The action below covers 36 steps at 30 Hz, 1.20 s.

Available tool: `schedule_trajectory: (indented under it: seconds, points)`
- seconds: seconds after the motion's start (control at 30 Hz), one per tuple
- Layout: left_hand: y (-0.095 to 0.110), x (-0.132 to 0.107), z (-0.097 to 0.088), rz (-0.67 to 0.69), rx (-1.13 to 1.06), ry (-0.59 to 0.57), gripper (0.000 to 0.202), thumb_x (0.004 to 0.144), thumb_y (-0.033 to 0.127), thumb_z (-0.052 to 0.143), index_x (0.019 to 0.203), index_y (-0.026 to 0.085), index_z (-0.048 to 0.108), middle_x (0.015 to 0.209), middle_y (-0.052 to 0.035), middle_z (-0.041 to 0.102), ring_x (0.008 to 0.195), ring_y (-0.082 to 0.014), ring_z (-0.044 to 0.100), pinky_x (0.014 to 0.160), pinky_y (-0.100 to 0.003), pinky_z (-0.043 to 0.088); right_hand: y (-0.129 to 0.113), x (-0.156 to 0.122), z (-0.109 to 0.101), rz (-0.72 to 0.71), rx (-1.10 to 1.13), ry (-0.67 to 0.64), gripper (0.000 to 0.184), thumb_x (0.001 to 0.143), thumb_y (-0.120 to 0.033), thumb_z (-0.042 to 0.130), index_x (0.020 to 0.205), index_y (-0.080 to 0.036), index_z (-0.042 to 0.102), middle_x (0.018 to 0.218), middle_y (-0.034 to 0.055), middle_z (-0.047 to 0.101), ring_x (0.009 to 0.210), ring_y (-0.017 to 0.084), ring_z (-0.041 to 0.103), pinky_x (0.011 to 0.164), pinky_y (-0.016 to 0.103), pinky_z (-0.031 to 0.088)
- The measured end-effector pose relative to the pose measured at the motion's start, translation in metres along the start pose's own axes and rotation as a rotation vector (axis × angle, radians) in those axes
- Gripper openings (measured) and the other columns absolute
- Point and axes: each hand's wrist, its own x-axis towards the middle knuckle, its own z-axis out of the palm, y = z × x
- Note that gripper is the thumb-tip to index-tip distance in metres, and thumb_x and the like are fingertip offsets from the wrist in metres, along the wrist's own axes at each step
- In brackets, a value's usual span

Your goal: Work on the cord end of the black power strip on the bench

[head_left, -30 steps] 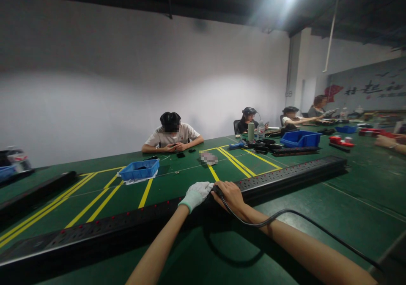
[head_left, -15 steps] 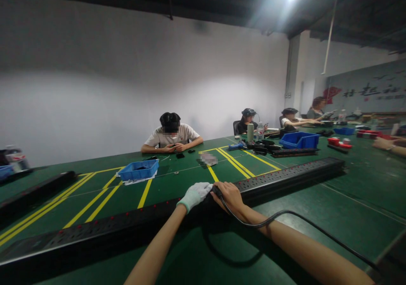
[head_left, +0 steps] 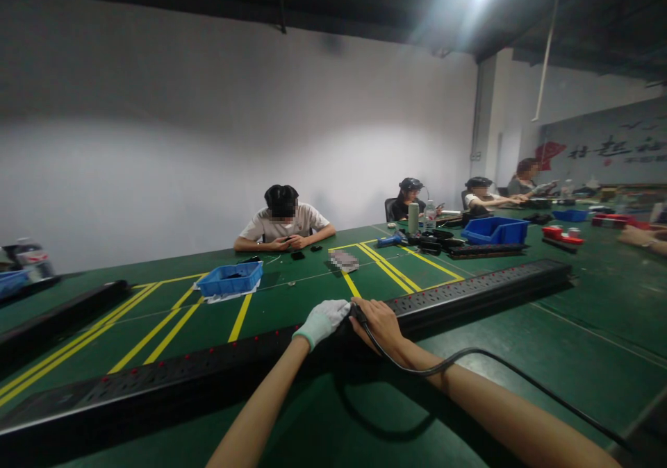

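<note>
Two hands meet at the end of a black cable (head_left: 479,352) over a long black socket strip (head_left: 484,289).
The cable loops in from the table's (head_left: 599,357) near right edge; the bare right hand (head_left: 380,321) grasps its thick end at the strip's middle, and the gloved left hand (head_left: 324,320) presses close beside it, its grip impossible to tell. The strip slants across the table; beyond lies a blue tray (head_left: 229,287), then a person (head_left: 284,225) leaning on the far edge.
</note>
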Motion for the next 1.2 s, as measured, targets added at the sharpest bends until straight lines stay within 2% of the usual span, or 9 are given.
schedule_trajectory:
  seconds: [0.23, 0.37, 0.6, 0.93, 1.2]
  points:
    - [0.009, 0.002, -0.010, -0.081, -0.061, 0.000, 0.045, 0.096, 0.037, 0.020, 0.100, 0.020, 0.061, 0.099, -0.0050, 0.067, 0.095, -0.0146, 0.060, 0.084, -0.023, 0.042, 0.001, -0.001, 0.003, 0.001, -0.013, 0.010, 0.029, 0.088, -0.033, 0.050, 0.113, -0.018, 0.054, 0.098, 0.0080, 0.066, 0.084, 0.019, 0.060, 0.077, 0.031, 0.043]
    - [0.013, 0.004, -0.014, -0.142, -0.060, 0.004, 0.047, 0.096, 0.040, 0.020, 0.095, 0.022, 0.063, 0.095, -0.0048, 0.068, 0.094, -0.0152, 0.061, 0.081, -0.023, 0.043, 0.001, -0.001, 0.003, -0.005, -0.033, 0.035, 0.036, 0.087, -0.033, 0.049, 0.121, -0.018, 0.050, 0.101, 0.0086, 0.065, 0.083, 0.019, 0.060, 0.077, 0.031, 0.043]
    - [0.017, 0.002, -0.017, -0.193, -0.032, -0.009, 0.049, 0.095, 0.044, 0.019, 0.098, 0.024, 0.065, 0.094, -0.0053, 0.069, 0.098, -0.0166, 0.060, 0.084, -0.025, 0.043, 0.001, -0.001, 0.003, 0.011, -0.024, 0.018, 0.039, 0.088, -0.033, 0.048, 0.124, -0.017, 0.048, 0.105, 0.0094, 0.064, 0.085, 0.020, 0.060, 0.080, 0.033, 0.043]
    - [0.020, 0.000, -0.021, -0.169, 0.027, -0.028, 0.050, 0.096, 0.043, 0.019, 0.102, 0.023, 0.064, 0.096, -0.0073, 0.068, 0.097, -0.0188, 0.060, 0.086, -0.030, 0.043, 0.001, 0.000, 0.005, 0.028, -0.028, 0.012, 0.030, 0.087, -0.032, 0.049, 0.113, -0.017, 0.051, 0.095, 0.0073, 0.065, 0.082, 0.020, 0.059, 0.077, 0.032, 0.042]
    - [0.014, 0.000, -0.012, -0.055, 0.106, 0.004, 0.038, 0.096, 0.032, 0.026, 0.116, 0.022, 0.057, 0.100, -0.0070, 0.067, 0.097, -0.0174, 0.060, 0.088, -0.029, 0.043, 0.001, 0.001, 0.004, 0.030, -0.037, 0.032, 0.030, 0.087, -0.034, 0.049, 0.111, -0.017, 0.051, 0.093, 0.0069, 0.064, 0.081, 0.019, 0.059, 0.076, 0.030, 0.041]
